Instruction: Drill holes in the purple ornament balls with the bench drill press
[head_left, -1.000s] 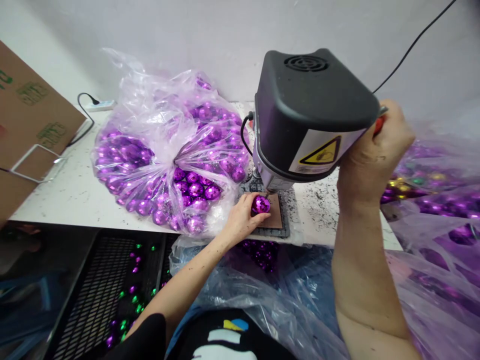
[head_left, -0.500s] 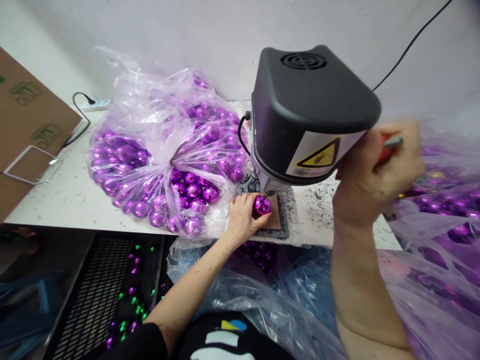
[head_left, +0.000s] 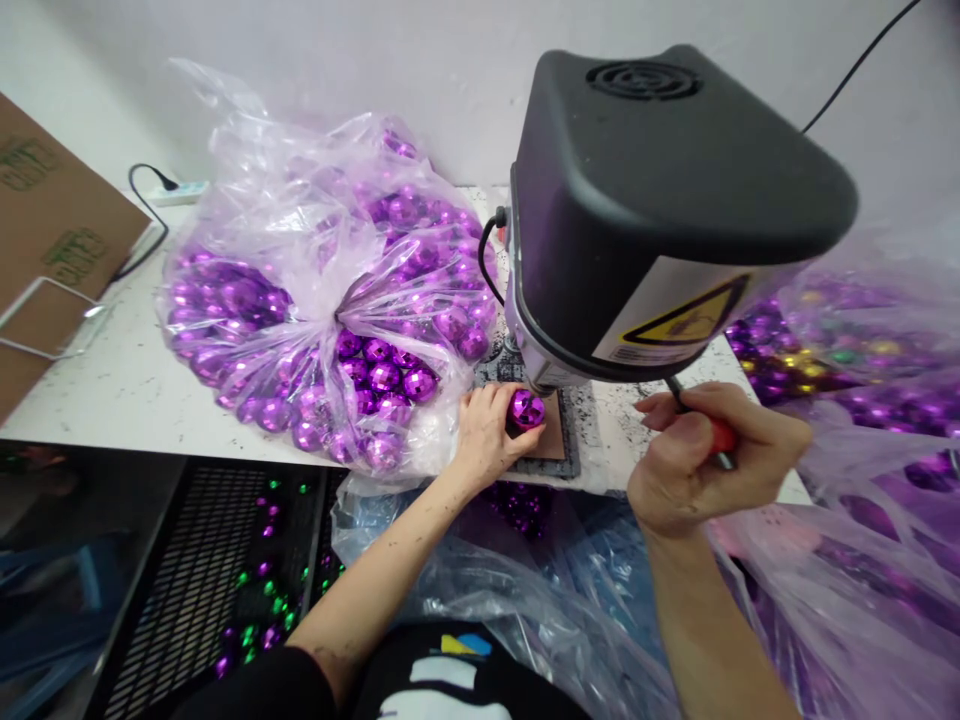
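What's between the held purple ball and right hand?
Head view, from purple ball to right hand: brown board, dark base, then speckled white tabletop.

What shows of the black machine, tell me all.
The black machine has a boxy, rounded housing, plastic-looking. A round vent sits on top; a white label with a yellow warning triangle faces the viewer. Below is a grey, metal-looking part; a black cable loops at left. It stands on the white table, above a purple ball in the left hand. The right hand grips a red handle on a metal rod. Whether its tip touches the ball is unclear.
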